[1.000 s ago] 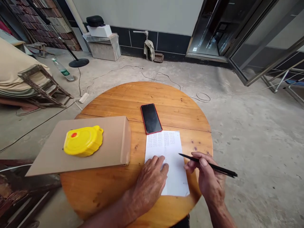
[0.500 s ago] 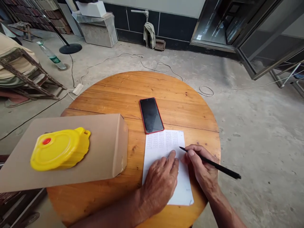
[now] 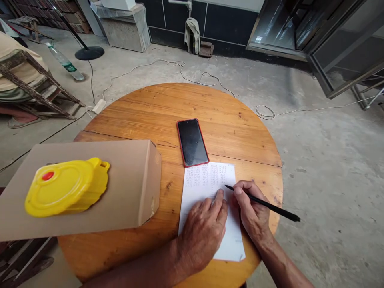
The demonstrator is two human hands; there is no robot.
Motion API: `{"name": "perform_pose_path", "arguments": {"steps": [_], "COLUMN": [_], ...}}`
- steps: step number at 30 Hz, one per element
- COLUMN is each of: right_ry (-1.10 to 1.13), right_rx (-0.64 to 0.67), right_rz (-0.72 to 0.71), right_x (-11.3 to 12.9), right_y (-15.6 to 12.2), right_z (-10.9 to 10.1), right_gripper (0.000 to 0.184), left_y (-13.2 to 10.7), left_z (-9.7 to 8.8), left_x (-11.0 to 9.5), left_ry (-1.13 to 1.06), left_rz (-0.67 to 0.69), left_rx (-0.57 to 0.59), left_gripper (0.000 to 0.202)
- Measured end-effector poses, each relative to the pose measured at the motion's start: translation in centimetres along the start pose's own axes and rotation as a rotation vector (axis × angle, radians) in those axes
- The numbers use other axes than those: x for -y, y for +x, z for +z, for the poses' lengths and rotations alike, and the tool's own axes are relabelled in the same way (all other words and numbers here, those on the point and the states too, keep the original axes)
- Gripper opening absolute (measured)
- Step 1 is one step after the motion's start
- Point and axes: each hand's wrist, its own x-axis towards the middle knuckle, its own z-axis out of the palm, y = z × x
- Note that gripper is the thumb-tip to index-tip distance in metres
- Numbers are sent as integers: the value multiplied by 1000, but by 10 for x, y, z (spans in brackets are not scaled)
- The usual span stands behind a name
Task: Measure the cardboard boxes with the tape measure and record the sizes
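A white sheet of paper lies near the front of the round wooden table, its upper part covered with rows of small handwriting. My left hand rests flat on the sheet, fingers stretched toward the writing. At the sheet's right edge, my right hand grips a black pen between thumb and fingers. The pen's tip is by the lower right end of the written rows; whether it touches the paper I cannot tell. Just beyond the sheet, a phone with a red case lies face up, its screen dark.
A cardboard box stands on the left of the wooden table, with a yellow plastic case on top. On the floor are a plastic bottle, a white cable and a wooden chair. Somebody's foot shows by the chair.
The view has shifted slightly. My right hand and the pen have moved a little to the left, while my left hand stays on the sheet.
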Motion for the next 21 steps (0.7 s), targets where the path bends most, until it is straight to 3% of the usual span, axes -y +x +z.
{"name": "perform_pose_path", "arguments": {"steps": [10,21], "right_ry": [-25,-12], "right_rx": [-9,-26], "right_rz": [-33,-31], "right_x": [-2,-5], "right_y": [1,1], "right_z": [-1,2], "right_gripper": [16,15], "left_y": [0,0], "left_z": [1,1], "left_x": [1,2], "left_ry": [2,-11], "left_rz": [8,17], "left_rx": [-50,-19], "left_gripper": [35,38]}}
